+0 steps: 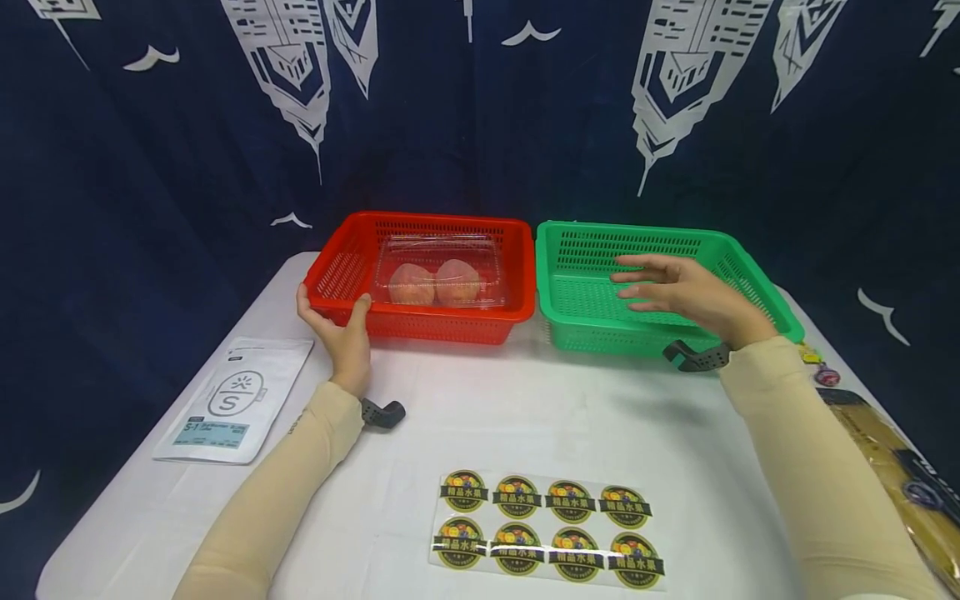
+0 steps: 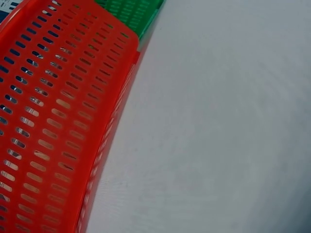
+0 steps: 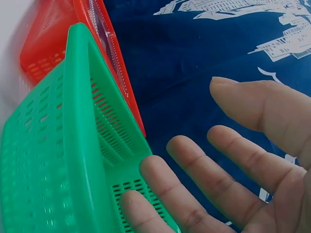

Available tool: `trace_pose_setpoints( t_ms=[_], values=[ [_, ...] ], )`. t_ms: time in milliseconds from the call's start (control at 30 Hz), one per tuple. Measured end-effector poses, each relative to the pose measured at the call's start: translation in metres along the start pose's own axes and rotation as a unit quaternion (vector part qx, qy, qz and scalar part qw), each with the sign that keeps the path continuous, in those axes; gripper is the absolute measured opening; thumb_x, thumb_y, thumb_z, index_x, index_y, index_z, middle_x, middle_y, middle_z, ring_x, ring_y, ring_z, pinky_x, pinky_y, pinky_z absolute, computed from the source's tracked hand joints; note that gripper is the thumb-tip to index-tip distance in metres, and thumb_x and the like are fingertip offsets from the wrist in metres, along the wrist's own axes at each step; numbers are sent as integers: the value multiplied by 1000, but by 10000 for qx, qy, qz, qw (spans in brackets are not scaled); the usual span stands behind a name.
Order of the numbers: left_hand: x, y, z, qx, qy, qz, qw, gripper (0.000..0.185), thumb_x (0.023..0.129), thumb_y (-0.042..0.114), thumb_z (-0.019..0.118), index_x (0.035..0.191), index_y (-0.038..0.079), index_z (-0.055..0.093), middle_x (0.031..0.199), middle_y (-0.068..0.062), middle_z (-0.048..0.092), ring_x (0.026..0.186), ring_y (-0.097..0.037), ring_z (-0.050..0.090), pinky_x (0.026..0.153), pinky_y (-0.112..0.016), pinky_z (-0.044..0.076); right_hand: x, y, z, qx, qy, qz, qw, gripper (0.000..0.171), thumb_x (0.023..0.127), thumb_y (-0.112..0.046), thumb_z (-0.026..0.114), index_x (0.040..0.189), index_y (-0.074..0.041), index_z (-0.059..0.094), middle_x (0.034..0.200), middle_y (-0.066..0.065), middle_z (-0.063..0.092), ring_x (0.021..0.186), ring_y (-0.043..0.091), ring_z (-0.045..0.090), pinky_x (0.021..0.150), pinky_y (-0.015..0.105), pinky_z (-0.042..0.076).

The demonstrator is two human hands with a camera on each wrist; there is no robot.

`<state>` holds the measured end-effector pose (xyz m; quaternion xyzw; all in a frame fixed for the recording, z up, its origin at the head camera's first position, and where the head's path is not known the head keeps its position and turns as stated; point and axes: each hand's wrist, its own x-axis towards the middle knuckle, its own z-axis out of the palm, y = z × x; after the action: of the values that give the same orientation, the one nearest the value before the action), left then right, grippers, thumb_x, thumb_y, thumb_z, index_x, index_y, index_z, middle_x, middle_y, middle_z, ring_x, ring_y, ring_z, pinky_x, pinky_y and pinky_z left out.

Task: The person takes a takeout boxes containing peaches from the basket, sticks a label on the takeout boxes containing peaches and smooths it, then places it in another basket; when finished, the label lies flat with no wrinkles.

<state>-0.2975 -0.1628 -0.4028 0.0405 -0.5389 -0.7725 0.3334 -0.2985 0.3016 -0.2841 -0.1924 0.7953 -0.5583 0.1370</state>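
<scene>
Red basket [image 1: 339, 275]: sits at the back of the worktop [image 1: 525, 417], left of centre, its long axis running left to right and its open top facing up; the left wrist view shows its slotted wall [image 2: 53, 121] standing on the white surface.
Clear box [image 1: 441, 272]: one lidded plastic clamshell lying flat inside the red basket, long side also left to right, with two pale orange round fruits [image 1: 435, 285] side by side in it.
Green basket [image 1: 757, 292]: one, just beside the red basket on its right, same way up and same alignment; nothing shows inside it.
Left hand [image 1: 341, 333]: grips the red basket's near left corner, thumb over the front rim and fingers round the side.
Right hand [image 1: 686, 292]: hovers over the green basket, fingers [image 3: 204, 170] spread and straight, holding nothing.
Worktop: covered in white cloth, with a dark blue curtain [image 1: 150, 167] printed with white buildings and birds behind it.
Sticker sheet [image 1: 547, 529]: one, near the front edge, carrying eight round fruit labels in two rows of four.
White pouch [image 1: 236, 400]: one, lying flat at the left.
Right edge: a brown packet [image 1: 892, 467], partly cut off.
</scene>
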Motion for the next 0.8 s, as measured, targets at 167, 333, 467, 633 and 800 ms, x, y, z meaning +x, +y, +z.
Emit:
trace_pose_setpoints(
  t_ms=[167, 333, 467, 633, 800],
  values=[
    [0, 0, -1, 71, -66, 26, 9999, 94, 101, 8, 71, 169, 24, 8, 171, -7, 21, 158, -26, 26, 121, -33, 43, 10, -4, 5, 186, -168, 23, 9997, 52, 109, -6, 62, 160, -11, 48, 135, -12, 70, 122, 11, 70, 101, 30, 58],
    [0, 0, -2, 136, -110, 66, 9998, 93, 101, 10, 70, 169, 23, 9, 171, -6, 21, 158, -26, 26, 122, -33, 42, 22, -9, 12, 302, -146, 142, 9993, 55, 109, -5, 62, 161, -8, 46, 138, -5, 69, 119, 12, 72, 102, 34, 59],
    [-1, 1, -4, 224, -183, 52, 9996, 93, 101, 12, 70, 169, 24, 8, 171, -7, 20, 157, -24, 26, 122, -33, 41, 32, -12, 18, 367, -91, 192, 9991, 57, 108, -4, 63, 162, -4, 45, 139, -1, 69, 118, 15, 72, 103, 36, 59],
    [-1, 0, -6, 311, -246, 58, 9992, 92, 102, 13, 69, 169, 24, 7, 172, -7, 19, 158, -23, 26, 124, -33, 38, 42, -17, 24, 435, -141, 138, 9989, 58, 109, -4, 62, 163, -1, 41, 140, 1, 68, 117, 15, 72, 101, 35, 60],
    [0, 0, -6, 348, -278, 105, 9989, 92, 102, 14, 69, 169, 23, 7, 172, -7, 20, 158, -23, 25, 125, -33, 37, 53, -23, 32, 440, -77, 204, 9988, 59, 108, -5, 62, 163, -1, 41, 143, 4, 67, 118, 16, 72, 105, 39, 58]
  ],
)
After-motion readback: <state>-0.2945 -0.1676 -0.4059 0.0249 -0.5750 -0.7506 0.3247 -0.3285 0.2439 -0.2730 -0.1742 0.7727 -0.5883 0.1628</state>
